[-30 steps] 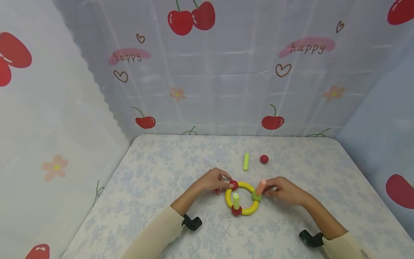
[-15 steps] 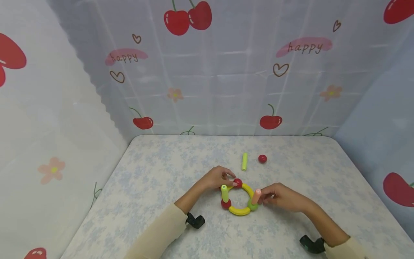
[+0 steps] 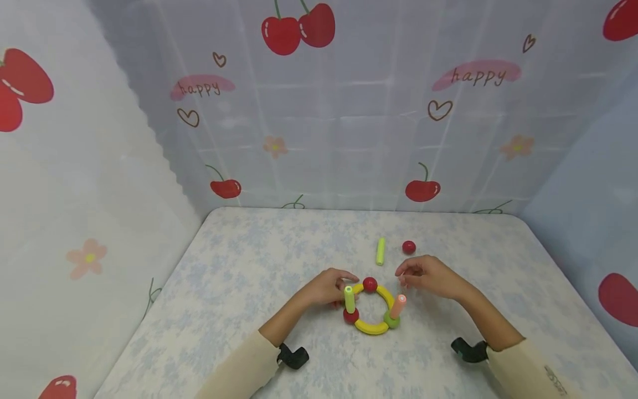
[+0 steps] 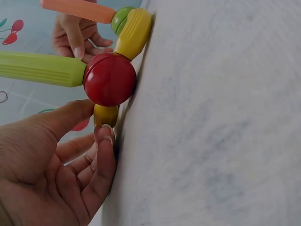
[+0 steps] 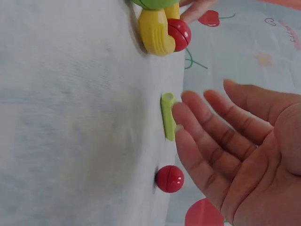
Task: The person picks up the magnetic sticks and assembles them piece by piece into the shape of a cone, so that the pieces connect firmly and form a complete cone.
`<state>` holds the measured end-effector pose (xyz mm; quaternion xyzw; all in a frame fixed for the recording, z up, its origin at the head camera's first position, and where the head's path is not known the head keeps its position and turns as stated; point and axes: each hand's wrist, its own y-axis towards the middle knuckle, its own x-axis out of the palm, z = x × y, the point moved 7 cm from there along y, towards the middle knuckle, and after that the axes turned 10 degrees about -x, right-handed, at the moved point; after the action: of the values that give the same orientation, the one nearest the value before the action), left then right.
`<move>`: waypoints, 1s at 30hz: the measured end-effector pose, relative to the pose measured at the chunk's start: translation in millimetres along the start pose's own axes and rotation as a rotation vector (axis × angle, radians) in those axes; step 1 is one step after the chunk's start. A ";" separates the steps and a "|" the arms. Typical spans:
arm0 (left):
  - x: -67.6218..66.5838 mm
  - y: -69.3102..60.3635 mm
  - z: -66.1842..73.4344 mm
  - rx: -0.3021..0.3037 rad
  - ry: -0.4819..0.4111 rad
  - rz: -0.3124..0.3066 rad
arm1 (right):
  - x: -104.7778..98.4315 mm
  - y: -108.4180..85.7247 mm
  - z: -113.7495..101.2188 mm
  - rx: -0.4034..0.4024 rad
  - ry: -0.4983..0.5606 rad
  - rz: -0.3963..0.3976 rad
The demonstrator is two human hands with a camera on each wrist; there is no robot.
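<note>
A ring of yellow curved rods [image 3: 371,328] and balls lies on the table. Its red ball [image 3: 351,316] at the near left bears an upright light-green rod [image 3: 350,299]; a green ball [image 3: 391,319] at the right bears an orange rod [image 3: 399,306]. Another red ball [image 3: 370,284] forms the far joint. At the ring's left side, my left hand [image 3: 326,288] pinches a yellow curved rod [image 4: 106,116] between thumb and fingertips, beside the red ball [image 4: 110,79]. My right hand [image 3: 431,276] hovers right of the ring, fingers loosely bent, holding nothing.
Beyond the ring lie a loose light-green rod [image 3: 381,251] and a loose red ball [image 3: 408,247], both near my right hand. A cherry-printed curtain [image 3: 319,138] stands behind the table [image 3: 259,244] and along both sides.
The ring has turned clockwise, its green-rod corner moving left. My right hand has let go of the corner with the orange rod and moved away from me. My left hand has left the far red ball.
</note>
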<state>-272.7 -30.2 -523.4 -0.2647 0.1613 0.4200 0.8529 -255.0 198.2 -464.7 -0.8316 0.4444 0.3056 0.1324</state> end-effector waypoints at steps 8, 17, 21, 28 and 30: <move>2.9 -1.5 -8.6 0.023 -0.090 -0.039 | -21.9 44.6 1.9 0.091 -0.134 0.065; 4.2 2.1 -17.1 0.044 -0.162 -0.066 | -19.4 72.7 20.9 0.259 -0.212 0.097; 4.5 1.4 -17.0 0.053 -0.173 -0.055 | -16.6 81.6 28.9 0.339 -0.252 0.104; 6.0 1.1 -18.1 0.052 -0.192 -0.042 | -12.2 92.4 46.1 0.455 -0.270 0.087; 5.9 1.2 -17.9 0.051 -0.195 -0.042 | -10.2 94.1 50.3 0.461 -0.256 0.074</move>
<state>-271.1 -36.3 -541.2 -0.2039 0.0828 0.4217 0.8796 -356.1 176.0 -492.6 -0.7175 0.5119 0.3036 0.3621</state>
